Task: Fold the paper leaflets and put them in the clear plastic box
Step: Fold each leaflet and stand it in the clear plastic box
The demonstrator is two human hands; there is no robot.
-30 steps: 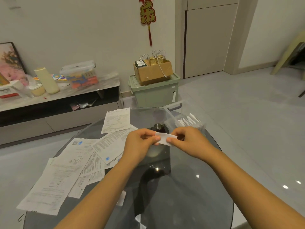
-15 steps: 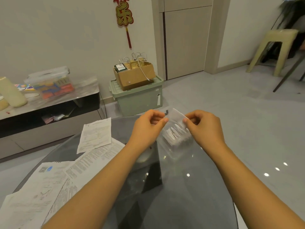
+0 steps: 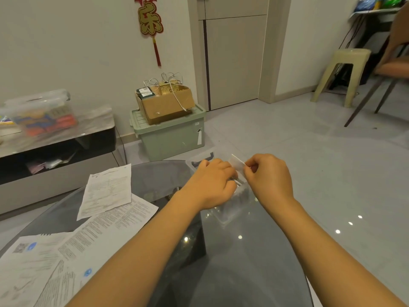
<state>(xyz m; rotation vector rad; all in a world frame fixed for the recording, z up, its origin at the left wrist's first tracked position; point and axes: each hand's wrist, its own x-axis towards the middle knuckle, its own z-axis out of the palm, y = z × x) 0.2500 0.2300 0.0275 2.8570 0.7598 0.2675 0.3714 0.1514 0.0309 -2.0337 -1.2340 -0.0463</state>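
Right hand (image 3: 269, 181) grip pinches the folded leaflet (image 3: 237, 162) just above the clear plastic box (image 3: 230, 214) at frame center (left hand (image 3: 215, 185) curled inside it, contents hidden).

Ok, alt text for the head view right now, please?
Both hands hover over the clear plastic box on the glass table; the right hand pinches a folded leaflet, the left hand reaches into the box. Unfolded leaflets lie at left.

Both my left hand (image 3: 215, 182) and my right hand (image 3: 269, 179) crowd the top of the clear plastic box (image 3: 230, 214), so its opening is nearly blocked. Unfolded leaflets (image 3: 106, 216) cover the table (image 3: 254, 262) on my left; the dark glass nearer me and to my right lies bare
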